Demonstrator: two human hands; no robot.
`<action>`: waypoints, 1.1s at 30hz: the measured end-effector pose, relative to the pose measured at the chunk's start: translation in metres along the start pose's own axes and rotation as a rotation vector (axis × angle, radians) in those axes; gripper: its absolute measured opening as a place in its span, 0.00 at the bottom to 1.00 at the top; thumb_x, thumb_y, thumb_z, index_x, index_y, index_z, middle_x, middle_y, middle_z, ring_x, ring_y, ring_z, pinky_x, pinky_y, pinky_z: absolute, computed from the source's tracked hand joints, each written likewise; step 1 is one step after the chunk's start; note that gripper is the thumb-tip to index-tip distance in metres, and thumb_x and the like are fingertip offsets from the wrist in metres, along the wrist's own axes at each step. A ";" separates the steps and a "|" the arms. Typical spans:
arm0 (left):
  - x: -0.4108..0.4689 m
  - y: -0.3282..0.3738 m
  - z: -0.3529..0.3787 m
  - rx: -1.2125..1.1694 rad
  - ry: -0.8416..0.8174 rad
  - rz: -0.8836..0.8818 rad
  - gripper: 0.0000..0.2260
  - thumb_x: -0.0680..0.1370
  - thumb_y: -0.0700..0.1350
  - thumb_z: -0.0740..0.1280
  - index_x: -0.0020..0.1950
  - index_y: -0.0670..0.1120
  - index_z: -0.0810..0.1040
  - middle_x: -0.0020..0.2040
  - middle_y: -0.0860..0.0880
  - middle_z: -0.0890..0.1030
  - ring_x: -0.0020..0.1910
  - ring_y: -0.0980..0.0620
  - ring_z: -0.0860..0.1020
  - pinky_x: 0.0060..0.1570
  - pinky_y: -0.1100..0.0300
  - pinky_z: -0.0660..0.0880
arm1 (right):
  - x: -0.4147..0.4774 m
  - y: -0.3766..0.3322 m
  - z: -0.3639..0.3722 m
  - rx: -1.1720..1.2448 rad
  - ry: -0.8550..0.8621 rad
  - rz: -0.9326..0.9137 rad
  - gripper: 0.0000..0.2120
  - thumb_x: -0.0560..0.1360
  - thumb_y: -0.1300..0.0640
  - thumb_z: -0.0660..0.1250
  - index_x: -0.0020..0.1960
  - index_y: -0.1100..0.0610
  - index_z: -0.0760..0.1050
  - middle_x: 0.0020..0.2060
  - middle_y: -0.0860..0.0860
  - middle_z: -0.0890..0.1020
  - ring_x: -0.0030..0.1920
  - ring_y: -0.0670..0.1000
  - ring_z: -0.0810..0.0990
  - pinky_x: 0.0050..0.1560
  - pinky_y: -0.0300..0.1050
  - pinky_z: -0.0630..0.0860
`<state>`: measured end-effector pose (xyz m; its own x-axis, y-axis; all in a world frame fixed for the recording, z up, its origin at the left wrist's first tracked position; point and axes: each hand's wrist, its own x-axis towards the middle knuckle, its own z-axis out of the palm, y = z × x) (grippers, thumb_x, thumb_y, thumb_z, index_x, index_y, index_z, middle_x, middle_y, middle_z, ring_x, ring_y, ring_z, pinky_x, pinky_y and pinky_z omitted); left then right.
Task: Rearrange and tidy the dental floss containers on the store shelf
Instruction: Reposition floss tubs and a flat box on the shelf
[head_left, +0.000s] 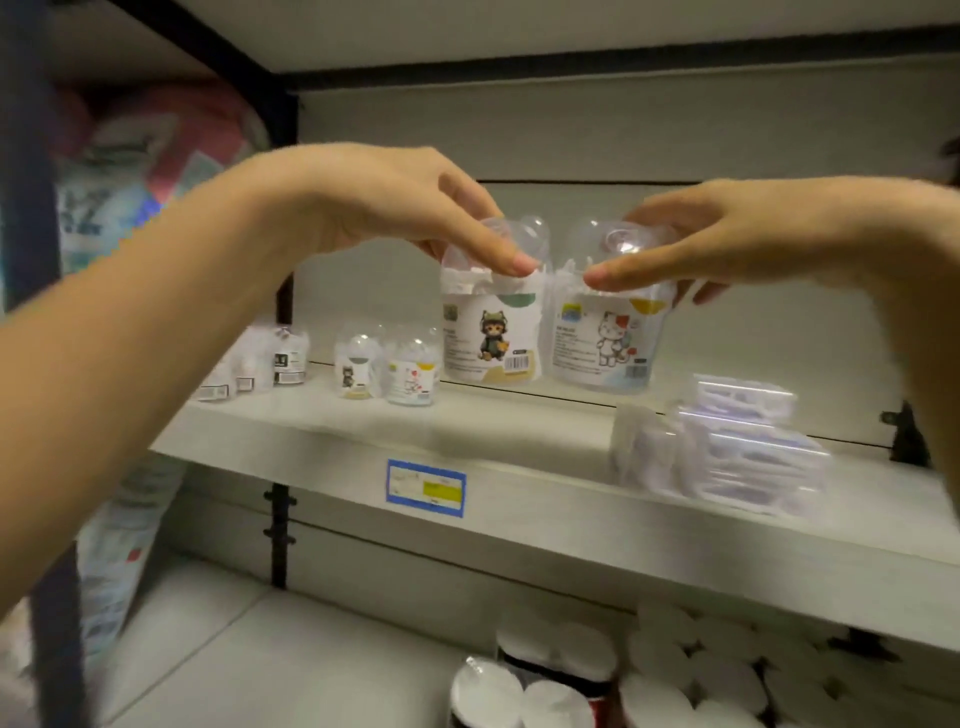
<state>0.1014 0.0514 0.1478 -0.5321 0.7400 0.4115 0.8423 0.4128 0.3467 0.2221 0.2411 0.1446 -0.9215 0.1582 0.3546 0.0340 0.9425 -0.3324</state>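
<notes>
Head view: one shelf seen from the front, both arms reaching in to its back.
Left hand: fingers curled over the clear dome lid of the monkey jar, thumb across the front just below the lid, so it grips the top.
Right hand: the same hold on the cat jar, thumb in front and fingers wrapped behind the dome.
The two jars: upright, side by side and touching or nearly so, labels facing out, at the back of the shelf; whether their bases rest on the board or hang just above it I cannot tell.
Done so far: this big pair looks lined up and front-facing.
Small jars: two stand together left of the big pair and further forward, roughly in a row.
Left cluster: several little containers bunched near the shelf's left end, blurred — not squared up, I judge.
Flat packs: clear boxes stacked askew on the right, near the front edge.
Left to do: probably set the pair down, then straighten the left cluster and the packs — about midway, at a guess.
Price tag: on the shelf lip, below the small jars.
</notes>
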 end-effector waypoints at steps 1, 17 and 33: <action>-0.003 -0.016 -0.007 0.012 -0.012 -0.008 0.23 0.58 0.64 0.71 0.49 0.57 0.83 0.42 0.63 0.84 0.43 0.66 0.80 0.45 0.68 0.66 | 0.011 -0.009 0.012 0.019 0.004 -0.002 0.49 0.53 0.34 0.66 0.72 0.48 0.61 0.44 0.43 0.75 0.43 0.43 0.77 0.40 0.38 0.73; 0.012 -0.212 -0.027 -0.011 -0.163 -0.045 0.34 0.58 0.62 0.73 0.61 0.50 0.72 0.56 0.52 0.77 0.53 0.54 0.75 0.55 0.58 0.71 | 0.128 -0.087 0.145 -0.012 -0.033 0.147 0.34 0.67 0.40 0.69 0.69 0.48 0.65 0.58 0.52 0.77 0.49 0.49 0.79 0.42 0.39 0.75; -0.010 -0.242 -0.003 0.224 0.073 0.249 0.24 0.71 0.57 0.69 0.66 0.55 0.71 0.63 0.56 0.74 0.58 0.57 0.69 0.55 0.62 0.64 | 0.099 -0.083 0.176 -0.203 0.203 -0.055 0.24 0.71 0.47 0.68 0.66 0.47 0.68 0.64 0.47 0.74 0.55 0.47 0.75 0.55 0.47 0.76</action>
<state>-0.0974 -0.0576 0.0621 -0.3052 0.7963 0.5223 0.9411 0.3362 0.0374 0.0596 0.1263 0.0536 -0.8284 0.1420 0.5419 0.0821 0.9877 -0.1333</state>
